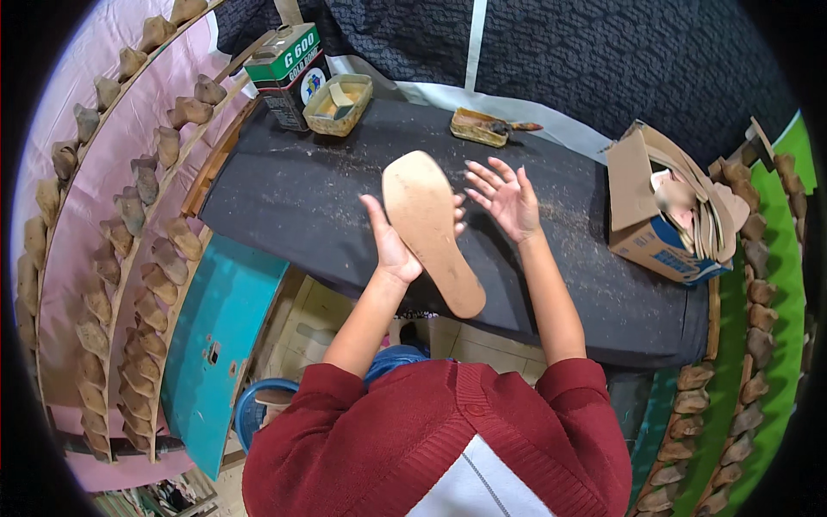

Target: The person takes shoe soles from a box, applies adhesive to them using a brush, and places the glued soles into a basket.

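A tan shoe insole [419,207] is held above the dark-covered table, its broad toe end pointing away and its narrower heel end toward me. My left hand [398,246] grips it from the left, thumb along the edge and fingertips showing past the right edge; the rest of those fingers are hidden behind it. Just right of the insole, my right hand [510,202] is raised with the palm up and fingers apart. Nothing lies in that hand, and it appears apart from the insole.
On the table [345,189] stand a green-and-black can [290,82], a tub [340,121] with yellowish residue, and a small tray [479,127] with a brush [522,127]. A cardboard box [633,189] holds cut pieces at right. Racks of wooden shoe lasts [129,207] line both sides.
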`<state>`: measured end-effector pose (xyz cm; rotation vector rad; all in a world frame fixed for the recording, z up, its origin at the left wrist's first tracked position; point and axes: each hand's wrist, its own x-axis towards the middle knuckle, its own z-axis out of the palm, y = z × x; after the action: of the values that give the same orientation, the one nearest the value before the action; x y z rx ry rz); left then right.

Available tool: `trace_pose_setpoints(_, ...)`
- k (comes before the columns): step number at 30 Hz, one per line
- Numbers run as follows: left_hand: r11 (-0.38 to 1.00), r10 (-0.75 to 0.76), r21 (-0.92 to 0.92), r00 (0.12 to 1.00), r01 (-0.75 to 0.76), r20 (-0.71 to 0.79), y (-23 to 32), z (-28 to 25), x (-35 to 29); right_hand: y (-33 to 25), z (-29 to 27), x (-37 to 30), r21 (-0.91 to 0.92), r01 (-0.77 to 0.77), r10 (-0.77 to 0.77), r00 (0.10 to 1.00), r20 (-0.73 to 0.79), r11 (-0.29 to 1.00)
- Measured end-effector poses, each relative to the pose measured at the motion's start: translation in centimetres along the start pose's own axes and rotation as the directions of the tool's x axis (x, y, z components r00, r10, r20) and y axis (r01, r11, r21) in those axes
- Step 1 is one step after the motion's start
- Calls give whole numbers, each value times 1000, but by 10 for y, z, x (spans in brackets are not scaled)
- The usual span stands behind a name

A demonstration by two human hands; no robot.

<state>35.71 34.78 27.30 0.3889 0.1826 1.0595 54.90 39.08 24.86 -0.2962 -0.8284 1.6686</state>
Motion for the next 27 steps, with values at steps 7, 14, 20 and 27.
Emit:
trace_pose_setpoints(7,944,273,-153,952,-293,-135,17,-63,47,-6,-35,36,-21,144,-144,946,-291,989)
trace_pose_setpoints(14,951,159,-261,986,-165,-46,7,-78,57,-24,-93,48,-180,247,-297,605,-738,952)
trace_pose_setpoints(20,926,137,-351,990,-136,-21,16,-85,52,-46,-120,81,-176,235,-281,562,-777,956)
trace_pose_setpoints(27,959,62,-280,996,-43,61,58,-92,52,-57,-145,109,-171,89,-186,658,-730,981)
